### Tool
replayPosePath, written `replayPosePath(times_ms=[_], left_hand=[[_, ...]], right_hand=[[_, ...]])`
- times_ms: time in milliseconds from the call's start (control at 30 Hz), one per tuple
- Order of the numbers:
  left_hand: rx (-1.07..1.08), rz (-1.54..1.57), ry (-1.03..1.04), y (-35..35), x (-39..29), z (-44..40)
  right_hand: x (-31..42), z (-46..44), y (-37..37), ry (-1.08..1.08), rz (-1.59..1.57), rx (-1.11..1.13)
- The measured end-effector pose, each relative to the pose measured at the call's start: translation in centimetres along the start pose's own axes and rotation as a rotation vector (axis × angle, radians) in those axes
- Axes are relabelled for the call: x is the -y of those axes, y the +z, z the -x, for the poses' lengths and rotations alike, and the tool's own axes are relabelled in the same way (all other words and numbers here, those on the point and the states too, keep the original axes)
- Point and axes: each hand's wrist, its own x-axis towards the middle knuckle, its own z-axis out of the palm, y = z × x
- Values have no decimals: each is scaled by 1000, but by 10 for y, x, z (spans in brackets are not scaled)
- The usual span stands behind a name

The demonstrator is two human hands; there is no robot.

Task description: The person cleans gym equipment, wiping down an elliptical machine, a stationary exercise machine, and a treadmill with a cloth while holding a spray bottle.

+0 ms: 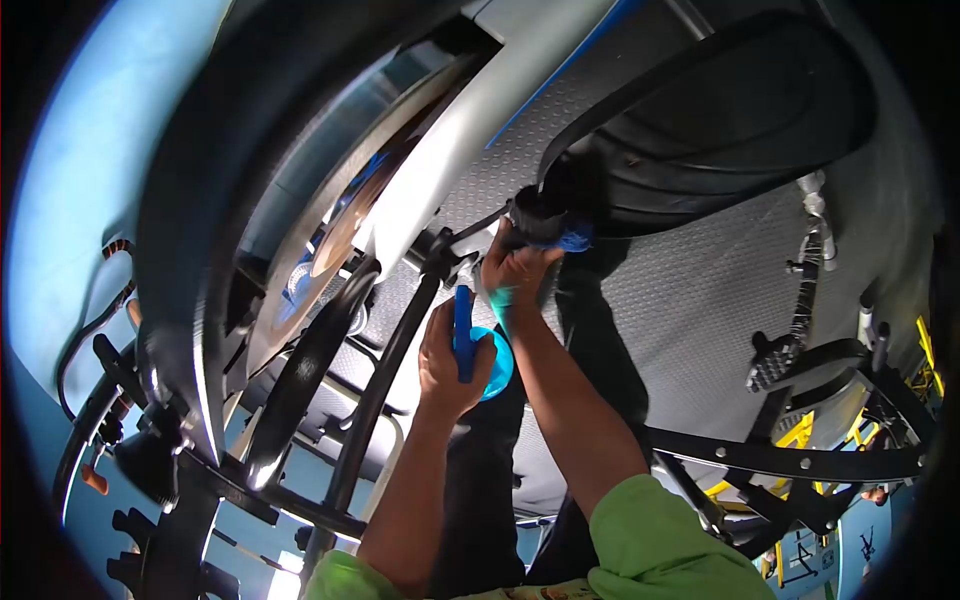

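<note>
My left hand [445, 365] is closed around a spray bottle with a blue trigger head [463, 335] and a round, bright teal part [496, 364] beside it. Further up, my right hand [515, 278] reaches to the black joint [538, 215] at the near end of a large black foot pedal [720, 130]. Its fingers are bent and partly hidden against that joint. A bunched blue cloth [574, 238] shows beside the fingers, pressed under the pedal's edge.
A white machine frame [430, 150] and a big dark wheel cover [215, 200] rise on the left. Black tubes [385, 390] run beside my left arm. Grey textured flooring [690, 290] lies below. Yellow-framed equipment [800, 435] and a curved black bar [800, 460] stand at right.
</note>
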Motion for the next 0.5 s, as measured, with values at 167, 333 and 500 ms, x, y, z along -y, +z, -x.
replayPosePath(times_ms=[167,333,500], left_hand=[[-59,-38,151,-4,-3,5],[-7,-43,127,-2,0,11],[-24,-105,145,8,-7,-2]], right_hand=[[-3,37,-2,99,-184,77],[-3,5,-12,105,-46,154],[-14,23,10,23,-72,157]])
